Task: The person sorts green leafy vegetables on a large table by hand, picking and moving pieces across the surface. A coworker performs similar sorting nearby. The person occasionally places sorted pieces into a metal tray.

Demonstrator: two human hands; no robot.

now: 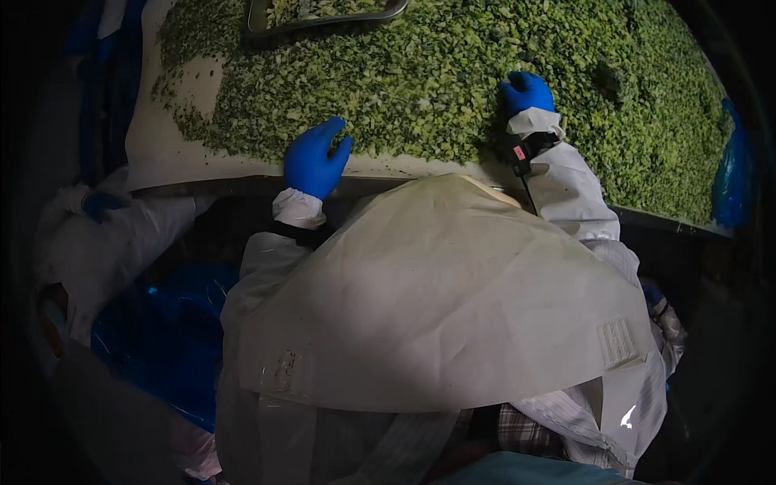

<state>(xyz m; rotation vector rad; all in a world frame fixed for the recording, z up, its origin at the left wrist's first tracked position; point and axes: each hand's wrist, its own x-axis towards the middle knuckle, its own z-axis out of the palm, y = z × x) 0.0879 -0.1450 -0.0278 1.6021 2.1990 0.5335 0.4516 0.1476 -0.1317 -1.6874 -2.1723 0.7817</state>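
Note:
A thick layer of small chopped green vegetable pieces (436, 79) covers most of a pale tabletop (163, 148) in front of me. My left hand (315, 159), in a blue glove, hovers at the table's near edge beside the green pieces. Its thumb and fingers are apart, with nothing visible between them. Farther in and to the right, my right hand (528, 94), also blue-gloved, is over the layer with its fingers curled. Whether any pieces are in its grasp is hidden. A black device (528, 150) is strapped around my right wrist over the white sleeve.
A metal tray (395, 8) holding pale green pieces stands at the far side. A blue plastic bag or cover (732, 173) hangs at the right edge. At left, another person's gloved hand (102, 206) and blue apron (163, 339) are near. My white apron (436, 291) reaches the table edge.

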